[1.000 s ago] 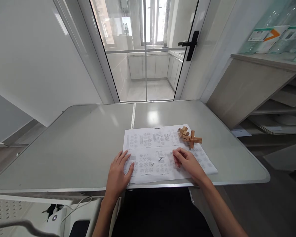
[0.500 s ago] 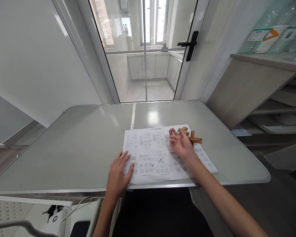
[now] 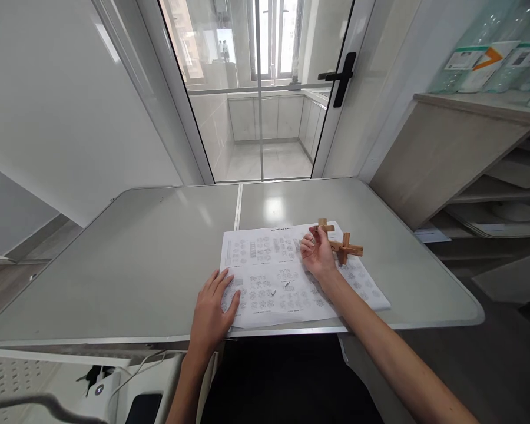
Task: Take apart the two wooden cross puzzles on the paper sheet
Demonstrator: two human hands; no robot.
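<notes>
My left hand (image 3: 215, 303) lies flat with fingers spread on the left edge of a printed paper sheet (image 3: 256, 274). Over the sheet's upper right, my right hand (image 3: 318, 254) is turned partly palm up, thumb and fingertips closed on a small notched wooden puzzle piece (image 3: 323, 225) with a cross-like shape. Just right of that hand, a second wooden cross-shaped puzzle piece (image 3: 345, 248) rests on the paper. Its left part is hidden behind my fingers, so I cannot tell whether the two pieces touch.
The sheet lies on a pale folding table (image 3: 159, 259) with a metal rim. At lower left are a black phone (image 3: 143, 408) and a white power adapter (image 3: 100, 391) with cables. Plastic bottles (image 3: 490, 65) stand on a shelf unit at right. A glass door (image 3: 265, 129) is beyond the table.
My right hand has shifted slightly left and turned, its fingers curling in. The wooden piece at its fingertips has turned upright, and more of the second cross shows.
</notes>
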